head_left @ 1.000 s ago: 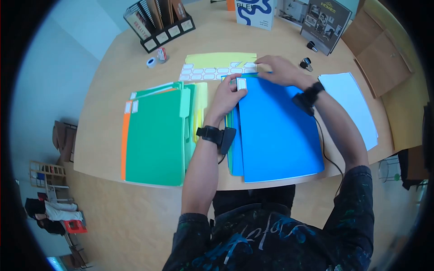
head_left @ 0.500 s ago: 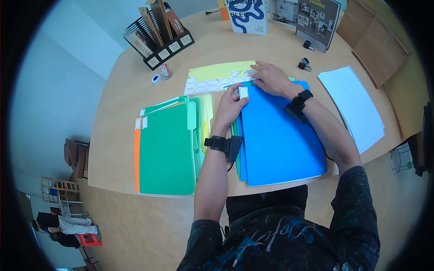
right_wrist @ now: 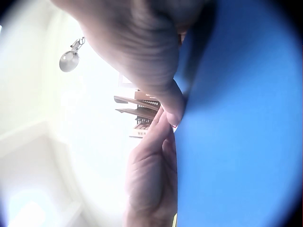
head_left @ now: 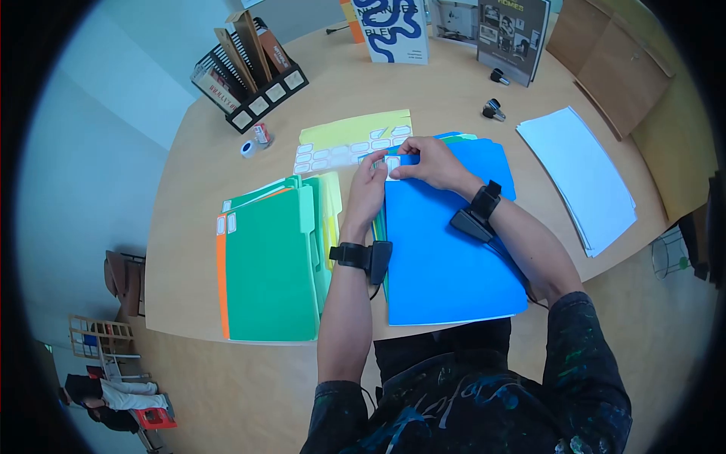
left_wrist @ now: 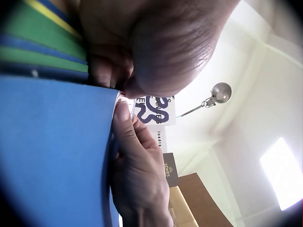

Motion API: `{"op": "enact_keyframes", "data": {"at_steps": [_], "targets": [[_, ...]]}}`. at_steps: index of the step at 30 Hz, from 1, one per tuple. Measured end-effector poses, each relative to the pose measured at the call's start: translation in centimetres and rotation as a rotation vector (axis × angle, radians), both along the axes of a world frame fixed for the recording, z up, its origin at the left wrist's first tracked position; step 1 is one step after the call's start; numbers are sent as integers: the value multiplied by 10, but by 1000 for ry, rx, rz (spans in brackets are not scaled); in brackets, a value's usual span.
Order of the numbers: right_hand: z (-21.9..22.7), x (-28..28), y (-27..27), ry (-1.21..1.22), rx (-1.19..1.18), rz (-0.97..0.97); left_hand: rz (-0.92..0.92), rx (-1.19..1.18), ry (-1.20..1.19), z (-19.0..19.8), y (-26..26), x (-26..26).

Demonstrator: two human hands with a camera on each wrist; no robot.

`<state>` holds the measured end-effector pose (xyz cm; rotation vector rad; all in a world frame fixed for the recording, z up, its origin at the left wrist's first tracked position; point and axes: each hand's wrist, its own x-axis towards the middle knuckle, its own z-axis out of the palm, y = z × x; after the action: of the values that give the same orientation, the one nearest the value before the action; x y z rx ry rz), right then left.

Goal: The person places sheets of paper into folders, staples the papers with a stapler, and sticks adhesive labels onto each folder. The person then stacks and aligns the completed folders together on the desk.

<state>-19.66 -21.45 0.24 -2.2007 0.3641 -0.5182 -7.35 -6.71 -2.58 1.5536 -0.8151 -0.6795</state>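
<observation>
A blue folder (head_left: 454, 250) lies on top of a stack of folders, with a white label (head_left: 392, 168) on its upper left corner. My left hand (head_left: 366, 193) grips the folder's left edge beside that label. From the other side my right hand (head_left: 439, 165) pinches the labelled corner; in the left wrist view the right thumb (left_wrist: 122, 112) lies on the label (left_wrist: 126, 98). Both hands meet at the corner in the right wrist view, where the folder (right_wrist: 236, 132) hides part of the fingers. A sheet of labels (head_left: 333, 157) lies just beyond the stack.
Green folders (head_left: 272, 265) with an orange one (head_left: 221, 280) lie left, white paper (head_left: 578, 178) right. Farther back are a book rack (head_left: 268, 97), a tape roll (head_left: 247, 149), black clips (head_left: 493, 110) and standing books (head_left: 393, 34).
My right hand has come back from the label sheet to the labelled corner of the blue folder and pinches it. The left hand has stayed at that corner.
</observation>
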Motion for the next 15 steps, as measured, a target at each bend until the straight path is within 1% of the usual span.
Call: {"op": "enact_keyframes", "data": {"at_steps": [2,5,6,8,9,10,12,14,15], "targets": [[-3,1,-1,8,28,-18,-4,8,29,6,2,-3],[-6,1,-2,-13,16,-41,-54,-16,37,-4,0,3],[-9,1,-2,-44,49,-41,-53,-16,38,2,1,-1],[-12,0,-3,-73,86,-32,-95,-92,109,17,5,-14],[-12,-2,-6,-115,105,-10,-86,-92,105,16,6,-13],[-10,-4,-7,-157,124,12,-95,-49,88,15,5,-10],[-1,-18,-12,-125,120,-5,-97,2,67,15,7,-8],[11,-39,-24,-42,-77,-102,-82,-40,102,21,6,-11],[16,-52,-33,6,-137,-146,-77,-53,85,18,6,-8]]}}
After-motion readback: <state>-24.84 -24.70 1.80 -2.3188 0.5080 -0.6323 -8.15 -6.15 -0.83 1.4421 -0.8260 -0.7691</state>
